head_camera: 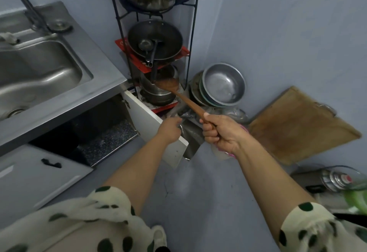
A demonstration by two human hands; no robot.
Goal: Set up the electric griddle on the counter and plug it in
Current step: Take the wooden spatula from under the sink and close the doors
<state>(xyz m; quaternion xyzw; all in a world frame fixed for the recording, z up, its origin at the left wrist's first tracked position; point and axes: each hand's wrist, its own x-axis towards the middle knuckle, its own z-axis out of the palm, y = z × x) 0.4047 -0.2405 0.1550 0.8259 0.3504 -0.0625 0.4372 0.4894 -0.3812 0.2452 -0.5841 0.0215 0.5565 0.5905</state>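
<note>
Gripping wooden spatula (179,94), right hand (222,134) fisted; left hand (170,129) grip unclear, fingertips hidden behind cabinet door (156,126).

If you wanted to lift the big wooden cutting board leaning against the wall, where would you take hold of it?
Probably by the upper right edge of the cutting board, near its small metal hanger. The board stands tilted against the wall, so that edge is free, reachable from above and in front; the bottom rests on the floor.
</note>
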